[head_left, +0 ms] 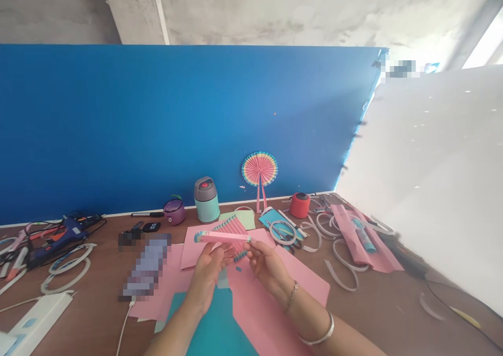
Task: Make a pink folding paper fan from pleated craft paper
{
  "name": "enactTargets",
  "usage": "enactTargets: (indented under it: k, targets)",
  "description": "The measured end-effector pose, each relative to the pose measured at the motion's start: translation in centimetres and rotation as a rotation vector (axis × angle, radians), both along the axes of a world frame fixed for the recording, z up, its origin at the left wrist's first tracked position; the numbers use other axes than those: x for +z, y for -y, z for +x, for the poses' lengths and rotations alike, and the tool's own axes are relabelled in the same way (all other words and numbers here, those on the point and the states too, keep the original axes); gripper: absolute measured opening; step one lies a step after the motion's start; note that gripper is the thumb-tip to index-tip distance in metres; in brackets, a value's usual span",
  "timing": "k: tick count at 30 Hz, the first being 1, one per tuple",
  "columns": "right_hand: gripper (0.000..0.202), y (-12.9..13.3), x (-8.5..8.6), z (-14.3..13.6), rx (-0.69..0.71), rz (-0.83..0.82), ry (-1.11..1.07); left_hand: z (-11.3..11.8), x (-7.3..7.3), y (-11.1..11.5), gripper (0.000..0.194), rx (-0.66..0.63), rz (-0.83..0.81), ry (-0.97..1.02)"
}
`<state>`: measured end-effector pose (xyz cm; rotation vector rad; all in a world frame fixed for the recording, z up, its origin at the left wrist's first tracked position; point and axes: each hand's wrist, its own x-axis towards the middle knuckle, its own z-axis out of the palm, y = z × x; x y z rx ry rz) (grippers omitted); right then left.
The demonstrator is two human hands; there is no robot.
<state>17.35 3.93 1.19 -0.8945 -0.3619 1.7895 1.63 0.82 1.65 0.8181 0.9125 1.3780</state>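
Right hand (264, 261) pinching pink paper strip (223, 236), left hand (212, 264) beneath, grip unclear

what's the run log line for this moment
right hand: pinching pink strip end; left hand: at strip, grip unclear; behind strip: pleated pink paper; back: paper fan, blue panel

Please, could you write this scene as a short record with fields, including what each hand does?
Right hand: pinches one end of a pink paper strip
Left hand: just below the strip; contact unclear
Behind the strip: pleated pink paper
Under the hands: teal sheet, pink sheet
Upright near blue partition: round pleated fan
Left of fan: turquoise container
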Motion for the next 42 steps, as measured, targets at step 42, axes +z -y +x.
enactTargets:
  k: [42]
  targets:
    - [0.059,-5.8,1.6,-5.4,0.334,0.480,1.950,-3.0,0.0,-2.1,0.010,0.337,-0.290,0.098]
